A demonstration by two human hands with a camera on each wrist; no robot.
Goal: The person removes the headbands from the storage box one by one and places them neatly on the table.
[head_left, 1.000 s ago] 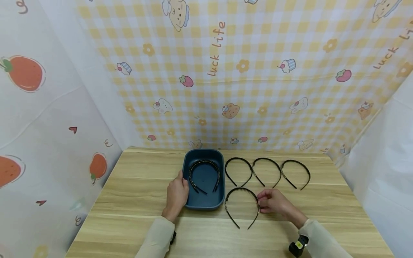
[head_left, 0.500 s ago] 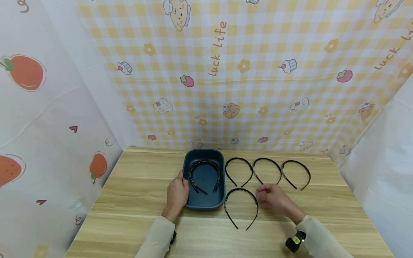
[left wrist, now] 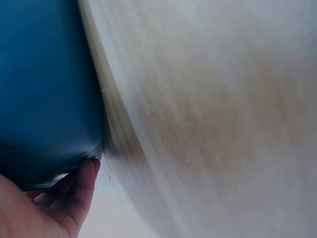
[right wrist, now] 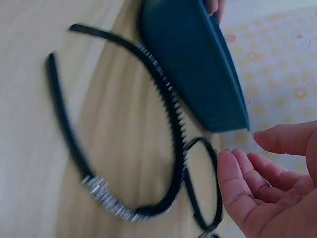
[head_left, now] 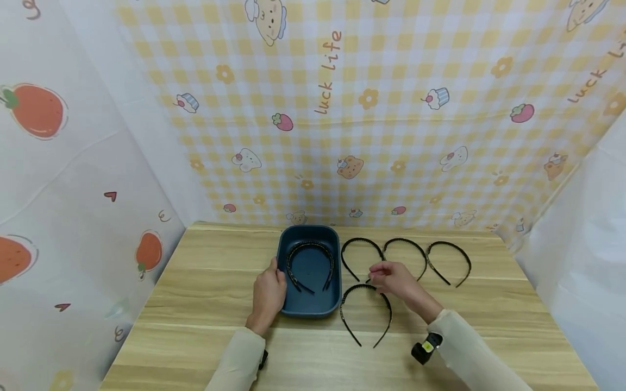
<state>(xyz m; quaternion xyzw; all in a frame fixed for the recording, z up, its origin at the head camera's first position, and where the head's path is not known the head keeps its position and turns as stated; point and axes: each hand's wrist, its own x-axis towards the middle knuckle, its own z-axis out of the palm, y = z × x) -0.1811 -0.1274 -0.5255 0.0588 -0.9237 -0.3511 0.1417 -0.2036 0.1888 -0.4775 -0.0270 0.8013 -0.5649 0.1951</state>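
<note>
My left hand (head_left: 269, 290) grips the left side of a dark blue plastic bin (head_left: 309, 314). In the left wrist view its fingers (left wrist: 84, 191) curl against the bin's bottom edge. Inside the bin lie black headbands (head_left: 311, 244), nested together. My right hand (head_left: 397, 279) hovers over the far end of a black toothed headband (head_left: 390, 312) with shiny trim, which lies right of the bin. Nothing sits between the right thumb and fingers (right wrist: 233, 183), which are apart and relaxed in the right wrist view.
Behind the hand, a row of three more black headbands runs along the back: left (head_left: 361, 239), middle (head_left: 402, 239) and right (head_left: 448, 243). They lie on the wood-grain table (head_left: 215, 282). A checked cloth (head_left: 381, 184) hangs behind the table's back edge.
My right hand has let go of the front headband's right side and moved left and away, over its far end. That headband shifted slightly left. The left hand and bin have stayed put.
</note>
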